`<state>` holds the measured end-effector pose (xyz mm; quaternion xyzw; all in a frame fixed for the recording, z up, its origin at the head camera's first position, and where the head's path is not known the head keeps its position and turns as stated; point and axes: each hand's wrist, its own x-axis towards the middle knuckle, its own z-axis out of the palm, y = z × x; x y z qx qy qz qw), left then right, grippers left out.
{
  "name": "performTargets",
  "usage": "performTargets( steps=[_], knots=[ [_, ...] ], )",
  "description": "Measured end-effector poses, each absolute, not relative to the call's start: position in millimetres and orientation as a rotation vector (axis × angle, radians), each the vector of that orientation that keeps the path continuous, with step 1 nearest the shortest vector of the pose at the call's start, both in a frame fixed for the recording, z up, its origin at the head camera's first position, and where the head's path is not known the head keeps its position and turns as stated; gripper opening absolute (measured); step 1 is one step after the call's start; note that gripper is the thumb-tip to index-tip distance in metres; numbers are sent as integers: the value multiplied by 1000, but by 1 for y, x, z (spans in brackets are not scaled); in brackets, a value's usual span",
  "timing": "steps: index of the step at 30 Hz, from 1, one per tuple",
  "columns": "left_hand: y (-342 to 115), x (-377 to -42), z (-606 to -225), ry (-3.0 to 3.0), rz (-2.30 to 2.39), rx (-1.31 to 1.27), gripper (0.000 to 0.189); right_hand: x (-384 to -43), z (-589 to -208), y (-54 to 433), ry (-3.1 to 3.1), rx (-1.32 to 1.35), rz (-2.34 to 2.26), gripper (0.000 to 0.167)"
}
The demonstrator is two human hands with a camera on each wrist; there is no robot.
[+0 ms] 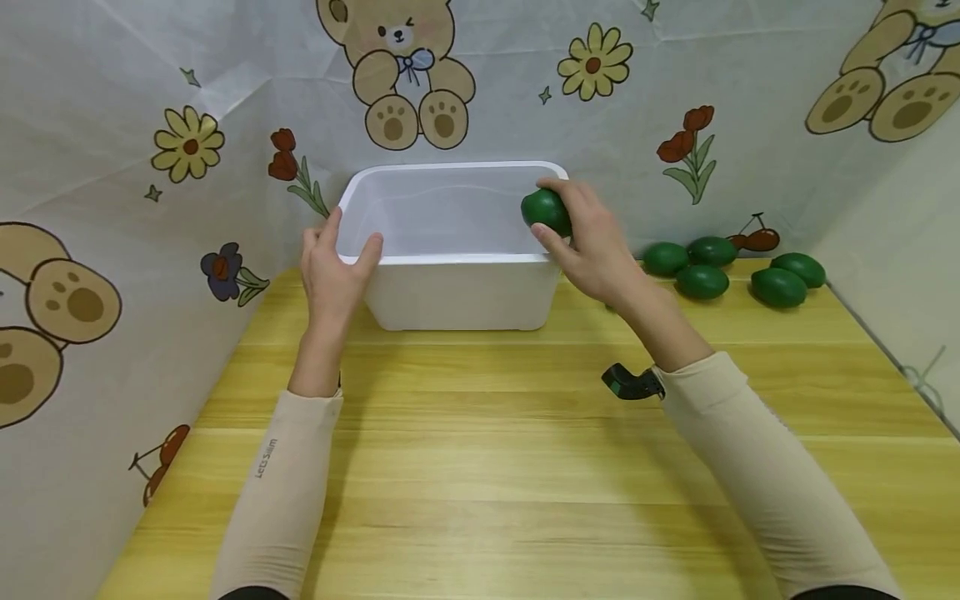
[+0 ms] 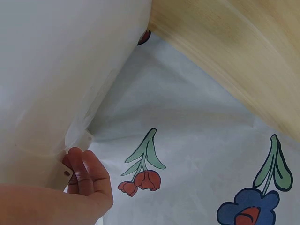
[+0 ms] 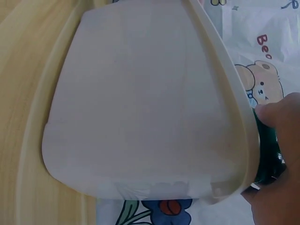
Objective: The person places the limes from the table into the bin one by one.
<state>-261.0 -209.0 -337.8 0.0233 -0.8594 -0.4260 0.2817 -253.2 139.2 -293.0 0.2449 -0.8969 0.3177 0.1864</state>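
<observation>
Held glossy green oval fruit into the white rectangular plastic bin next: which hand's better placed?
Right, I'd judge: the right hand grips the fruit at the right end of the bin, while the left hand holds the bin's left end.

A bear-printed white sheet hangs behind a wood-grain tabletop.

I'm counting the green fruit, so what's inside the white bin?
Only bare inner walls show inside the bin. The right hand holds one green fruit at the right end. The front wall hides the floor, so anything lying there can't be seen.
</observation>
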Motion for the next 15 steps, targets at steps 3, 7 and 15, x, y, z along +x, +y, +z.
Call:
performTargets(
  steps=[3, 7, 15],
  knots=[
    [-209, -262, -338, -2299, -1140, 57, 82, -253, -297, 134, -2546, 723, 893, 55],
    [-209, -262, -338, -2299, -1140, 59, 82, -255, -304, 130, -2535, 774, 886, 51],
    [-209, -261, -339, -2305, -1140, 65, 82, -263, -317, 130, -2431, 815, 839, 32]
  ],
)
